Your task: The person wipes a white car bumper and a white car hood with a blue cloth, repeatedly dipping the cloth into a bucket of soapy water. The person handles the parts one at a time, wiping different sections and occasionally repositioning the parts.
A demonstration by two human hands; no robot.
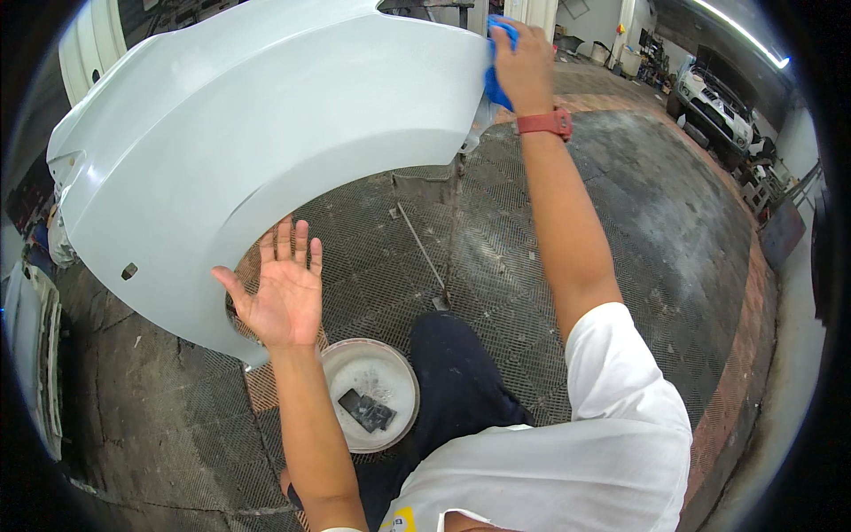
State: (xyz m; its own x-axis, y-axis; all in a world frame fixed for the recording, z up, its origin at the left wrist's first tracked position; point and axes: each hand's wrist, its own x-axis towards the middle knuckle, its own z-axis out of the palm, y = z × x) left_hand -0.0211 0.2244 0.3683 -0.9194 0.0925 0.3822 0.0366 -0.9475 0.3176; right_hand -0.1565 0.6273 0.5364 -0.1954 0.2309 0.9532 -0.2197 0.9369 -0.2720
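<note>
A glossy white car fender (292, 97) spans the upper left, its curved wheel arch facing me. My right hand (525, 71) grips a crumpled blue cloth (498, 84) at the panel's right edge; the hand is slightly blurred. Stretched forward with the palm turned up, my left hand (288, 288) has its fingers spread and holds nothing. It is beside the lower part of the wheel arch; whether the fingertips touch the panel I cannot tell.
Below my left hand stands a round white bucket (409, 390) with dark flat pieces (366, 410) in it. A thin rod (421, 246) is over the dark grid floor (496, 248). Another white panel (34, 355) stands far left; a white car (718, 106) is at the back right.
</note>
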